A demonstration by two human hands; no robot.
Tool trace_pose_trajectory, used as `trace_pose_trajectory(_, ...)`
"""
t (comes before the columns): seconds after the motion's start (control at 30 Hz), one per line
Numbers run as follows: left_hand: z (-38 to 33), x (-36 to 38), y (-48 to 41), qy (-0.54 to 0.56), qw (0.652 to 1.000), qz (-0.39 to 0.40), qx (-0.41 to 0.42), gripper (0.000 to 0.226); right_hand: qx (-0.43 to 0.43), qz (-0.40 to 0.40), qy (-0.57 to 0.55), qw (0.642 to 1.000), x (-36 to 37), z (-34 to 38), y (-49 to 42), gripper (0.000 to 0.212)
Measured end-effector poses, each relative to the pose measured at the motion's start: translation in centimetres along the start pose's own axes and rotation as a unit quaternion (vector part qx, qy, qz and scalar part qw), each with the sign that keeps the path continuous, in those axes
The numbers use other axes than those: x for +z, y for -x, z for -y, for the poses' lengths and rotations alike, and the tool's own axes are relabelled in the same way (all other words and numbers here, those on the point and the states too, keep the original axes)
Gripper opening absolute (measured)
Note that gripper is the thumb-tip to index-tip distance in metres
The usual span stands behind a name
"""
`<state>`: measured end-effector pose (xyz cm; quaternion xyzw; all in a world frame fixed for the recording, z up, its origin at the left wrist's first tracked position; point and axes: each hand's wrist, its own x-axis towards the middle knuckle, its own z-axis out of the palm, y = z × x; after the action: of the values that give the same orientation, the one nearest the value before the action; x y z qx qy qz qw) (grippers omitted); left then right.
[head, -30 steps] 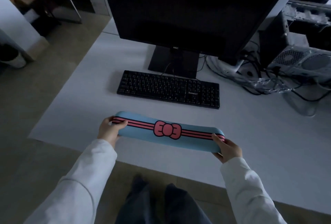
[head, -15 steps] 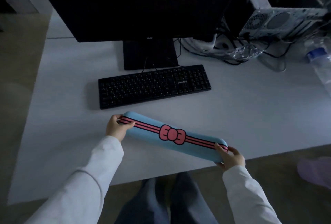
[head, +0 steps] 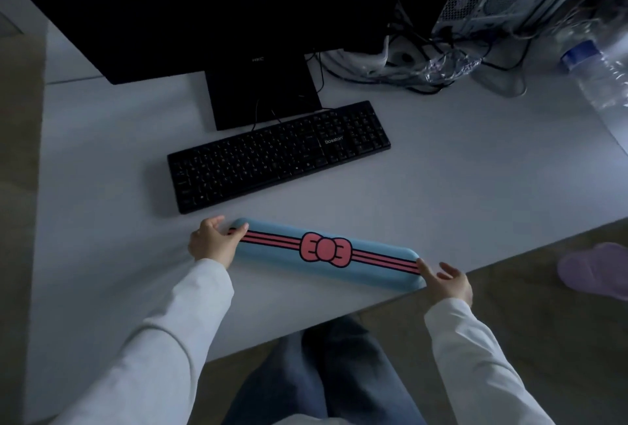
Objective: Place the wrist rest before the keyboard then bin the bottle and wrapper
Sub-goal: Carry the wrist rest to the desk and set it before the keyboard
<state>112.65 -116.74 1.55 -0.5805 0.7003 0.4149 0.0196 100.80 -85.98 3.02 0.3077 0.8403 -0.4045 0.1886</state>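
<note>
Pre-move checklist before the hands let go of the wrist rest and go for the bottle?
1. Wrist rest in front of the keyboard: ok, though skewed, not parallel to it.
2. Wrist rest fully on the desk: not ok, its right end sits at the desk's front edge by the right hand.
3. Left hand grip: ok, fingers wrap the left end.
4. Right hand grip: cannot tell, fingers spread at the end.
5. Bottle located: ok, lying at the far right.
6. Wrapper located: ok, clear plastic among the cables.
7. Bin in sight: not ok, none visible.
</note>
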Motion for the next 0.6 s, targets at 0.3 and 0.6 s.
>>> trace_pose_trajectory(0.3,0.3,0.6,-1.1,-0.048,0.996,0.049,-0.049,0.048,0.007,0.035,0.024,0.999,1.8,-1.1,-0.7,0.053)
trace_pose_trajectory(0.6,1.1,0.2,-1.3,0.010,0.995,0.080,-0.058,0.051,-0.023,0.044,0.026,0.998,1.7,0.0,-1.6,0.042)
